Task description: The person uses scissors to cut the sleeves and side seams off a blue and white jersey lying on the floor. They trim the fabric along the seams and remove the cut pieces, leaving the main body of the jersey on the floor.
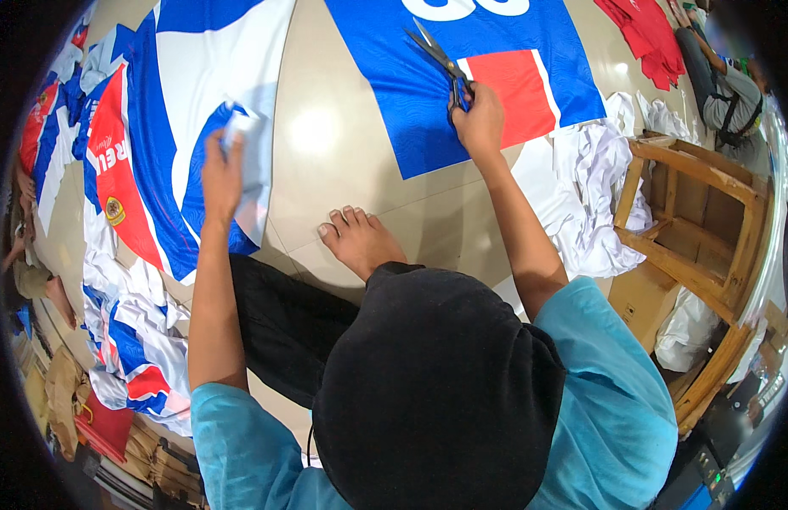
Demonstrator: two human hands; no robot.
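Observation:
My right hand (480, 121) is closed round the handles of a pair of black scissors (445, 61). Their blades are slightly parted and point away to the upper left, above a blue fabric panel (394, 93) with a red block and white print. At the left, my left hand (221, 174) pinches a pale bit of blue and white fabric (238, 127) between thumb and fingers. Whether that bit is a loose scrap or a folded edge, I cannot tell. Under and beside this hand lies a large blue, white and red printed fabric piece (147, 170).
White cloth scraps (589, 195) are heaped at the right beside a wooden frame stool (700, 221). More scraps (139, 340) lie at the lower left. A red fabric piece (645, 38) is at the far right, near another person (730, 102). My bare foot (364, 242) rests on the tiles.

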